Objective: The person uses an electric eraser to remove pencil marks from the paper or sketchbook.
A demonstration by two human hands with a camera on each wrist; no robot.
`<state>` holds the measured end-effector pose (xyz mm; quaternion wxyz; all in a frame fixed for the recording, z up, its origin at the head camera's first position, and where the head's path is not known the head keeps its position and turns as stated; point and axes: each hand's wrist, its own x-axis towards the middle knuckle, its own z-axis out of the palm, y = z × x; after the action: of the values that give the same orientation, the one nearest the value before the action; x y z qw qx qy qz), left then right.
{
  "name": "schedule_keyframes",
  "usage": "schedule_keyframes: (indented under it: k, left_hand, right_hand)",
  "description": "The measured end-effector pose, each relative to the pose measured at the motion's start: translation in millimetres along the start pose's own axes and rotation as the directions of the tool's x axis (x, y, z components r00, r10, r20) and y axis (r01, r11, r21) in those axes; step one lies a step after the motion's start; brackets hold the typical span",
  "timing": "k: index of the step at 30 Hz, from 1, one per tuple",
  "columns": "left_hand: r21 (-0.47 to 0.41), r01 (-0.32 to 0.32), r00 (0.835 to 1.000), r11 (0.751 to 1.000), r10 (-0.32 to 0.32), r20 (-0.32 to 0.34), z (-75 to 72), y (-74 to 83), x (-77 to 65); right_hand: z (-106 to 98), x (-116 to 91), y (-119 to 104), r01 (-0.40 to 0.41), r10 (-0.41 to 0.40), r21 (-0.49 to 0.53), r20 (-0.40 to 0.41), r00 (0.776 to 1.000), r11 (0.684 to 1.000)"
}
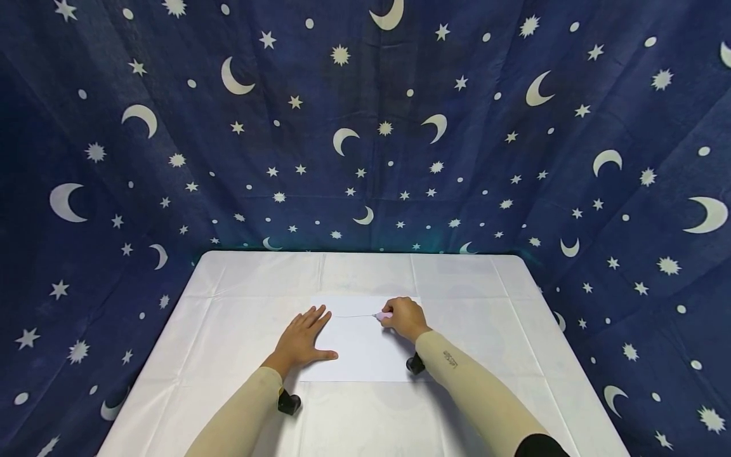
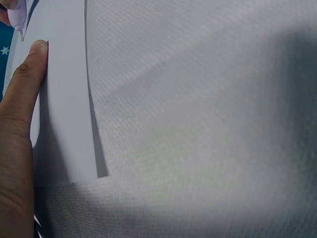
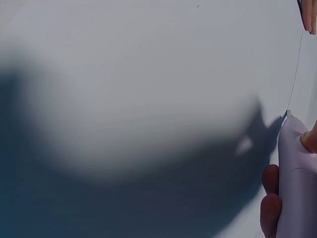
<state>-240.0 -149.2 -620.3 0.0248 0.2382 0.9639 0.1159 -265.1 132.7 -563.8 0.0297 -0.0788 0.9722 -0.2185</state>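
A sheet of white paper [image 1: 360, 352] lies on the white-covered table. My left hand [image 1: 301, 337] rests on its left part, fingers spread and thumb out to the right. Near the sheet's upper right, my right hand [image 1: 407, 318] grips a pale purple utility knife [image 3: 296, 193], its small tip touching the paper. From that tip a thin dark line [image 1: 354, 316] runs leftward toward my left fingers; whether it is cut or drawn I cannot tell. The left wrist view shows my left thumb [image 2: 26, 79] on the paper and the knife [image 2: 17, 15] beyond it.
The table [image 1: 228, 330] has a creased white cover and rounded far corners. A dark blue curtain [image 1: 308, 146] with moons and stars hangs behind and at both sides. Black wrist cameras [image 1: 289, 402] sit under both forearms, which wear beige sleeves [image 1: 474, 387].
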Motion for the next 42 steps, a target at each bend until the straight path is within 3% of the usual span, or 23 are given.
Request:
schedule_keyframes:
  k: [17,28,42]
  left_hand:
    - [0.021,-0.003,1.000,1.000,0.003,-0.004,4.1,-3.9,2.8]
    - [0.012,-0.016,1.000,1.000,0.016,-0.013,6.4,-3.7,2.7]
    - [0.039,0.012,1.000,0.999,-0.013,0.027,1.8,-1.0,1.9]
  right_hand:
    - [-2.4,0.5,8.4,-0.003,0.003,-0.004,-0.007,1.000,1.000]
    - [-1.8,-1.1,0.9,-0.004,0.004,0.024,0.003,1.000,1.000]
    - [-5.8,-3.3,4.2,-0.022,0.022,0.014,0.012,1.000,1.000]
